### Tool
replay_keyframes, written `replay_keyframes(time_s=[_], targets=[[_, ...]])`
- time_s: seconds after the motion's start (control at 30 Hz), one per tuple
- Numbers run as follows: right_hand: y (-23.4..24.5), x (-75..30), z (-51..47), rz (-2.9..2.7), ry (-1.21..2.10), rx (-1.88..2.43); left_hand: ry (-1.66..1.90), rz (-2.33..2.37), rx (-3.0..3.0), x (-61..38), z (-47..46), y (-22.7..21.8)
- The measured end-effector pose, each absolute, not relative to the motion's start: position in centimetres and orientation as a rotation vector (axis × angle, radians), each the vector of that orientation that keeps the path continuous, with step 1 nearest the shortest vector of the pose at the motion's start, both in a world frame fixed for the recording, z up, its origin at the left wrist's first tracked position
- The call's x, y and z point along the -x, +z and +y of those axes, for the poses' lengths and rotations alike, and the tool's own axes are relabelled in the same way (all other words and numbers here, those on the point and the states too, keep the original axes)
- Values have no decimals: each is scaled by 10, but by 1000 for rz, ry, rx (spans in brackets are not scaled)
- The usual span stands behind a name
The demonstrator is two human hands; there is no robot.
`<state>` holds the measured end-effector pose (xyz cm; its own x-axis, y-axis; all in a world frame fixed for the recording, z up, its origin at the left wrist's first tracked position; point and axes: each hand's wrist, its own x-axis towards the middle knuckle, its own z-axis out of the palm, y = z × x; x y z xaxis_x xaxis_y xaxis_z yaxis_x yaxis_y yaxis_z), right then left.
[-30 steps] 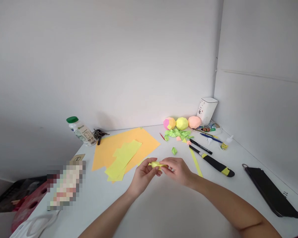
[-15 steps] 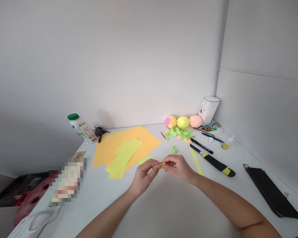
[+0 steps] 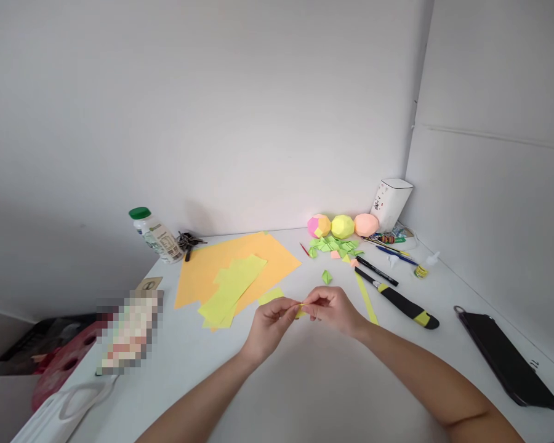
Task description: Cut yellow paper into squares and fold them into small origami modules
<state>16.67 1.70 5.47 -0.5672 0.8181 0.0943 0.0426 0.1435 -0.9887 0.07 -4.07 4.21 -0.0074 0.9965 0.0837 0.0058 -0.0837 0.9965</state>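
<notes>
Between my fingertips is a small piece of yellow paper, mostly covered by the fingers. My left hand pinches it from the left, and my right hand pinches it from the right; the two sets of fingertips meet. Just beyond my right hand lies a folded green paper piece. Past my left hand is a flat yellow-green paper piece. A narrow yellow-green paper strip runs along the table beside my right wrist.
Yellow-green sheets overlap a large orange sheet at left. Several folded green pieces lie before a faceted yellow paper ball. A black-handled knife, marker and black phone lie right; a bottle stands left.
The yellow paper has turned between my fingers, with a bit now showing below the fingertips. Both hands keep their pinch in nearly the same spot. The view has shifted slightly.
</notes>
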Motion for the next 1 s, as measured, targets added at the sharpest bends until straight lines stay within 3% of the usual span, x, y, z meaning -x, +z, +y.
replay_keyframes(time_s=[0.33,0.53,0.7,1.0], targets=[[42,-167,27,-1873,1291,872,1131,1392,-1323,3,-35,31],[39,-169,28,-2007,653,479,1296,1463,-1292,5,-32,26],[33,-173,31,-2153,149,247,1121,986,-1067,7,-30,32],[28,-172,29,-2196,43,237,1205,894,-910,0,-31,35]])
